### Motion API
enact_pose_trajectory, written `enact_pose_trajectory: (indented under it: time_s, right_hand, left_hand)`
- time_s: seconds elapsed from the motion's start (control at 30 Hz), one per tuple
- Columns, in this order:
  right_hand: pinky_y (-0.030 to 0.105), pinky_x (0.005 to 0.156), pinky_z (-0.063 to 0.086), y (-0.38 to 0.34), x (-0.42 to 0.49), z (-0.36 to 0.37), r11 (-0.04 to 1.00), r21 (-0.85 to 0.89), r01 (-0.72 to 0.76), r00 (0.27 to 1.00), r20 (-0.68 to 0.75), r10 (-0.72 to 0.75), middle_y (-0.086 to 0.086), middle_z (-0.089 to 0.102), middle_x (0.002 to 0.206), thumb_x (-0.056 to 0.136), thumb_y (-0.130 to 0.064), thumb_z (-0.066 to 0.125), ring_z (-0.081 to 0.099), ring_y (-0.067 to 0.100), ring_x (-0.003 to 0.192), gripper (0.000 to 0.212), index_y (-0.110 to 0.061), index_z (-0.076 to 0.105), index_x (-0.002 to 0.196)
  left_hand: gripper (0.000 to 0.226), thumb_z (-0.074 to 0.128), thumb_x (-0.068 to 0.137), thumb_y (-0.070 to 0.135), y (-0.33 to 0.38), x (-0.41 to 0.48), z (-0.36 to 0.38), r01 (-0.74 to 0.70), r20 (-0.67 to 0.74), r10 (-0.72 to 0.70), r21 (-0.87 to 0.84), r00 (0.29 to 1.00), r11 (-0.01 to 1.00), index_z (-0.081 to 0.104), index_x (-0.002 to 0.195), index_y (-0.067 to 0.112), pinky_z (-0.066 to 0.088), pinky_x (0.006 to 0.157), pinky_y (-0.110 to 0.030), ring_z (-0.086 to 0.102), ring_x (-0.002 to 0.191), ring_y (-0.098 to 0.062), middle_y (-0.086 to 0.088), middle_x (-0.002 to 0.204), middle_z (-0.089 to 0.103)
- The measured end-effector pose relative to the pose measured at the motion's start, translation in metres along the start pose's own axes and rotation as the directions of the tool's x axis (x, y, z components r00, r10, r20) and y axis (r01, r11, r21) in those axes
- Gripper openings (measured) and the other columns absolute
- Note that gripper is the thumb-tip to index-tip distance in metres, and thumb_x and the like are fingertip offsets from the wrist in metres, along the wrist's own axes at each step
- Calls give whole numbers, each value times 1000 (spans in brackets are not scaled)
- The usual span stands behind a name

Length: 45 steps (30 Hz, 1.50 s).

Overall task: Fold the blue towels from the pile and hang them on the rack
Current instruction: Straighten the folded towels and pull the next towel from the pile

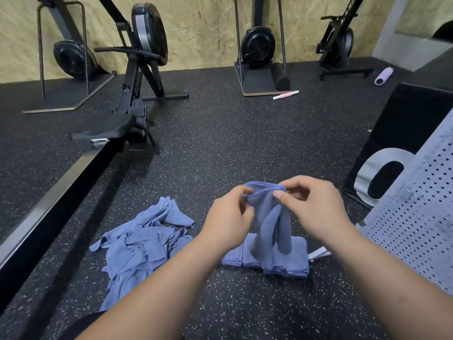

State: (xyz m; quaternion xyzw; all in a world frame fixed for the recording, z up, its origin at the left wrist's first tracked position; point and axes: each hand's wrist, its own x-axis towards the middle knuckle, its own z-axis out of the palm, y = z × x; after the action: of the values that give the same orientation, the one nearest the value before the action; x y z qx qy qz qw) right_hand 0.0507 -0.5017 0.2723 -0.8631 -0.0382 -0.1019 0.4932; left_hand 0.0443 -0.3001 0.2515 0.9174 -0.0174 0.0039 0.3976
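Note:
I hold one blue towel up in front of me by its top hem. My left hand pinches the left end of the hem and my right hand pinches the right end. The towel hangs down in loose folds between them. Under it, on the speckled black floor, lies a flat stack of folded blue towels. A rumpled pile of blue towels lies to the left of my left forearm. No towel rack is plainly visible.
A perforated grey metal panel stands at the right beside a black box marked with a large numeral. A rowing machine and its long rail run along the left. More machines and rollers stand by the far wall.

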Motion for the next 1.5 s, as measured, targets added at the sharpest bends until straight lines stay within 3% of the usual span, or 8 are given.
enact_pose_trajectory:
  time_s: [0.23,0.4,0.63,0.9,1.1,1.2,1.37,1.5]
  right_hand:
    - [24,71,50,9,8,-25,987,-151,49,996,-64,-60,-18,75,78,88,-28,84,69,2,75,10,-33,77,84]
    - [25,72,52,23,9,-31,926,-377,-5,991,121,54,-17,73,74,85,-36,87,70,4,77,15,-34,74,78]
    - [28,74,55,19,11,-33,930,-367,21,994,109,20,-21,73,72,84,-36,89,69,-1,73,14,-36,76,76]
    - [30,73,56,26,14,-40,934,-356,40,995,98,-5,-21,74,73,85,-36,87,69,-2,72,15,-37,75,77]
    - [31,70,54,23,11,-40,935,-330,132,977,201,-67,-16,73,74,88,-34,84,67,4,71,16,-36,70,82]
    - [38,74,57,20,7,-37,942,-291,169,963,250,-95,-11,74,76,85,-33,83,69,14,71,15,-34,69,81]
    - [39,72,56,16,3,-26,949,-218,227,947,276,-163,-8,73,75,81,-23,81,69,17,70,15,-28,67,80]
    - [30,64,53,11,-4,-17,958,-163,235,949,251,-190,-7,69,68,83,-17,82,64,13,61,20,-24,64,77]
  left_hand:
    - [9,58,102,37,-11,12,-16,-149,-89,206,428,974,891,64,103,30,54,82,-43,65,91,-28,7,95,69]
    - [12,65,99,32,-7,18,-28,-267,-172,411,532,895,804,76,104,32,54,77,-44,68,84,-30,4,96,68]
    - [14,74,93,41,-6,17,-36,-164,-201,290,481,936,861,77,106,39,54,77,-34,72,93,-21,11,96,78]
    - [8,77,95,40,-15,20,-40,-339,-7,359,313,933,887,76,93,32,56,80,-38,63,85,-10,18,101,65]
    - [14,78,93,40,-7,16,-42,-155,-216,227,307,950,939,68,103,39,55,76,-36,66,84,-12,20,93,71]
    - [24,71,97,35,-3,17,-42,-113,-181,202,410,963,905,68,119,42,49,75,-33,67,96,-16,16,105,73]
    - [17,63,98,21,-4,15,-34,-29,-192,171,580,966,814,66,107,35,31,74,-35,65,98,-23,7,106,70]
    - [36,66,87,15,-12,14,-28,-208,-139,341,566,930,798,59,118,31,42,90,-38,57,120,-23,8,126,61]
